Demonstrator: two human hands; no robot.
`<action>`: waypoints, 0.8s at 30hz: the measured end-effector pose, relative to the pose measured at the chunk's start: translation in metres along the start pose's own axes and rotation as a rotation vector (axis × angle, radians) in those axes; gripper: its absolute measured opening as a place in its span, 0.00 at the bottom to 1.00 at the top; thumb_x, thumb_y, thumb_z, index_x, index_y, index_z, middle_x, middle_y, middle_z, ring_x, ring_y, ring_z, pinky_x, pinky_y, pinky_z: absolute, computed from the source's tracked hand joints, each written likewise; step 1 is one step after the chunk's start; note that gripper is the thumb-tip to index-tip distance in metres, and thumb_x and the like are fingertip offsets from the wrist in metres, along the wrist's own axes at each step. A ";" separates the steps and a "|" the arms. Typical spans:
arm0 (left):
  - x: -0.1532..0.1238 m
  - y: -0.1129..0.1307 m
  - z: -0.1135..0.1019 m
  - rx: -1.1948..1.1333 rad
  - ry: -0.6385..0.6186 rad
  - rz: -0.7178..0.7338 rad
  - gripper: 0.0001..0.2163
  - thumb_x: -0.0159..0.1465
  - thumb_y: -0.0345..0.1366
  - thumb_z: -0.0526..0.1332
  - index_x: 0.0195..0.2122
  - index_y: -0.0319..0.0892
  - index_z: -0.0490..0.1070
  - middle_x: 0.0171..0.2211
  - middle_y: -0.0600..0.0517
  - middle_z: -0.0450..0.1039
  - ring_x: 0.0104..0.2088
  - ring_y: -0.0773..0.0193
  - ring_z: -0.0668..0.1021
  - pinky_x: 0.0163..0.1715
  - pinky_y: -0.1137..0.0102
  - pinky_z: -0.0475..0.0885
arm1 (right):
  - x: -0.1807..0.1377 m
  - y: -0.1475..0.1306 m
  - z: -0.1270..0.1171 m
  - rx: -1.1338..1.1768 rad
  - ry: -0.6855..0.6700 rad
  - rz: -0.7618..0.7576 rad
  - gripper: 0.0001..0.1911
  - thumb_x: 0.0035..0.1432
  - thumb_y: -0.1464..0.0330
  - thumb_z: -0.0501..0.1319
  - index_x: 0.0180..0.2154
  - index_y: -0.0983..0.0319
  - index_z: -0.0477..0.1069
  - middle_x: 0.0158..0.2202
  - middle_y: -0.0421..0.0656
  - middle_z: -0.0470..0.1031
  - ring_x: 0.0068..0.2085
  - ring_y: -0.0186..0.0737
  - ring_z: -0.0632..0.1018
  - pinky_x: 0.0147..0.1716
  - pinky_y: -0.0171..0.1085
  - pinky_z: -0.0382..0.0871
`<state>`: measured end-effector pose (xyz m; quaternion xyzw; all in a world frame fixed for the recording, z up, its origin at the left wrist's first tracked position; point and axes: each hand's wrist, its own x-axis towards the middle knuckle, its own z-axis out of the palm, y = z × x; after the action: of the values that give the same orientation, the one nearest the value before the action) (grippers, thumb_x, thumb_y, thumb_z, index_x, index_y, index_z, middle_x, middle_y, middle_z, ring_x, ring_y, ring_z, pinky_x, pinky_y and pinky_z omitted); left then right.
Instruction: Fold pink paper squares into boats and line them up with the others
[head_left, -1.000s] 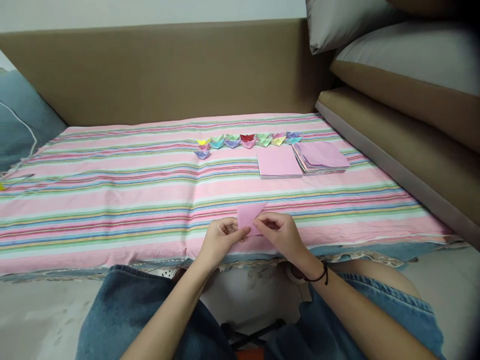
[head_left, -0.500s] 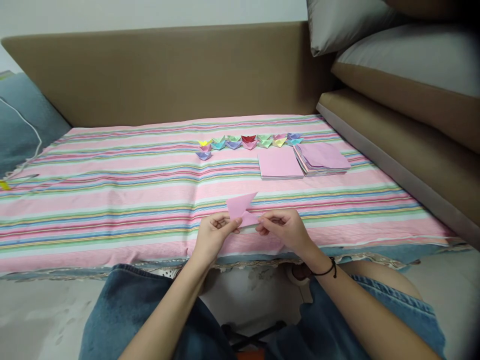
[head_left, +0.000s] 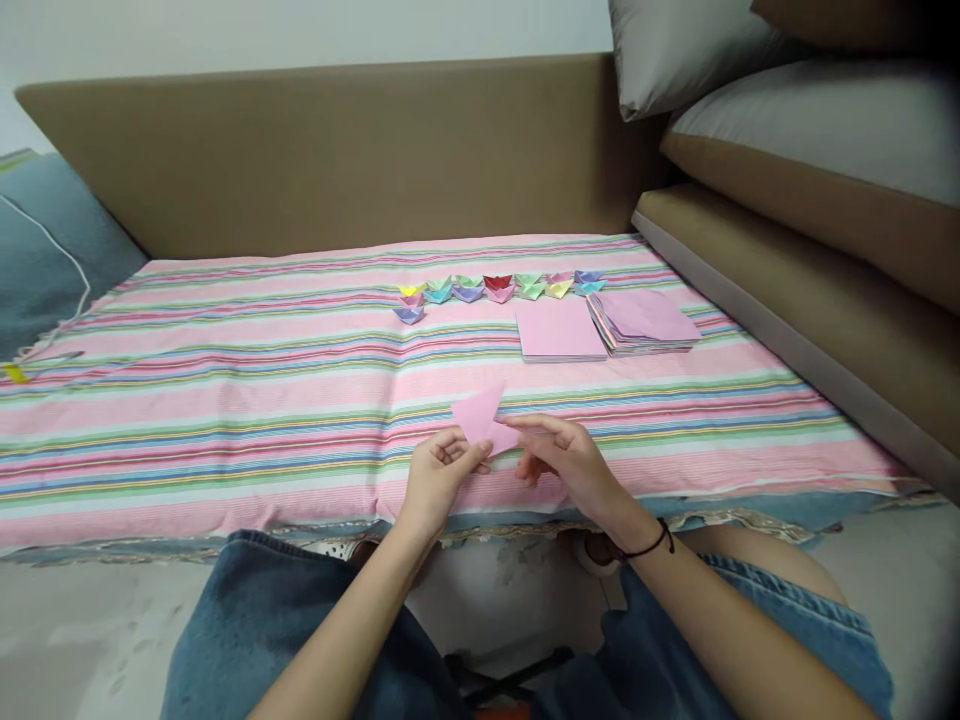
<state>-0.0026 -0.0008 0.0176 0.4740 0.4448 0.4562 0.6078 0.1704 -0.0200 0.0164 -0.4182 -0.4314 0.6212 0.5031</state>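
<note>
A folded piece of pink origami paper (head_left: 477, 415) with pointed corners is held above the striped cloth. My left hand (head_left: 444, 465) pinches its lower edge, with the thumb on top and the fingers behind. Over the paper's right part reaches my right hand (head_left: 559, 452), its index finger stretched out along the fold. The other fingers of that hand are loosely bent below, apart from the index finger. Whether they touch the paper's right corner is hard to see.
Several small folded paper boats (head_left: 499, 288) in many colours stand in rows farther back. A flat stack of pink paper squares (head_left: 561, 333) lies beside a looser paper pile (head_left: 649, 318). Cushions (head_left: 817, 130) rise at the right, and a brown backrest (head_left: 360, 160) runs behind.
My right hand has let go of the paper's right corner and stretched its index finger over the fold. My left hand keeps its pinch, shifted slightly right, and the paper has tilted a little.
</note>
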 end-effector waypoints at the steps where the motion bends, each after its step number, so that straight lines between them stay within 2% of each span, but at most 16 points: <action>1: -0.001 -0.001 0.001 0.027 -0.014 0.006 0.10 0.50 0.39 0.68 0.26 0.38 0.72 0.21 0.55 0.70 0.23 0.69 0.73 0.27 0.73 0.71 | 0.000 0.001 0.001 -0.005 0.015 -0.021 0.15 0.51 0.60 0.65 0.39 0.62 0.76 0.19 0.39 0.76 0.19 0.33 0.75 0.20 0.32 0.71; 4: 0.000 0.000 0.000 0.115 -0.027 0.073 0.11 0.51 0.38 0.67 0.33 0.39 0.71 0.27 0.53 0.73 0.26 0.68 0.74 0.28 0.74 0.70 | -0.001 0.001 0.003 -0.042 0.087 -0.120 0.11 0.51 0.61 0.65 0.34 0.61 0.77 0.23 0.41 0.78 0.23 0.36 0.78 0.25 0.36 0.75; 7: 0.001 0.005 -0.007 0.145 -0.035 0.161 0.19 0.50 0.35 0.68 0.42 0.43 0.65 0.32 0.54 0.72 0.29 0.70 0.74 0.27 0.76 0.69 | -0.002 -0.003 0.000 -0.131 0.160 -0.254 0.08 0.49 0.63 0.66 0.32 0.60 0.78 0.29 0.43 0.80 0.30 0.41 0.80 0.33 0.40 0.78; 9: 0.001 0.009 -0.012 0.157 -0.121 0.184 0.26 0.51 0.33 0.68 0.48 0.47 0.59 0.33 0.55 0.71 0.29 0.70 0.75 0.28 0.76 0.69 | -0.004 -0.004 -0.002 -0.183 0.221 -0.332 0.06 0.49 0.65 0.67 0.31 0.59 0.78 0.30 0.42 0.80 0.31 0.43 0.81 0.35 0.41 0.78; 11: -0.001 0.013 -0.014 0.195 -0.235 0.212 0.27 0.53 0.33 0.66 0.52 0.49 0.57 0.36 0.53 0.72 0.31 0.68 0.76 0.30 0.75 0.71 | -0.005 -0.005 -0.002 -0.210 0.261 -0.381 0.04 0.49 0.67 0.66 0.31 0.58 0.78 0.31 0.42 0.81 0.31 0.42 0.81 0.34 0.40 0.79; 15: -0.004 0.015 -0.014 0.329 -0.303 0.334 0.14 0.57 0.32 0.62 0.45 0.46 0.68 0.43 0.48 0.69 0.34 0.66 0.76 0.30 0.73 0.72 | -0.008 -0.003 0.001 -0.208 0.284 -0.408 0.05 0.49 0.70 0.67 0.31 0.58 0.78 0.30 0.41 0.80 0.30 0.42 0.81 0.33 0.39 0.80; 20: -0.003 0.013 -0.012 0.416 -0.232 0.498 0.07 0.57 0.30 0.62 0.37 0.44 0.74 0.35 0.48 0.72 0.39 0.62 0.75 0.32 0.72 0.71 | -0.009 -0.001 0.006 -0.138 0.243 -0.358 0.05 0.47 0.69 0.67 0.31 0.59 0.78 0.29 0.41 0.80 0.30 0.43 0.81 0.32 0.39 0.80; 24: -0.002 0.012 -0.013 0.358 -0.195 0.493 0.06 0.55 0.28 0.64 0.33 0.43 0.76 0.32 0.49 0.74 0.35 0.63 0.75 0.33 0.71 0.71 | -0.007 -0.001 0.005 -0.110 0.141 -0.329 0.05 0.47 0.69 0.67 0.30 0.58 0.78 0.27 0.40 0.80 0.29 0.41 0.81 0.32 0.38 0.79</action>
<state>-0.0172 0.0010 0.0276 0.7085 0.3295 0.4564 0.4257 0.1667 -0.0278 0.0198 -0.4115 -0.4907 0.4752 0.6033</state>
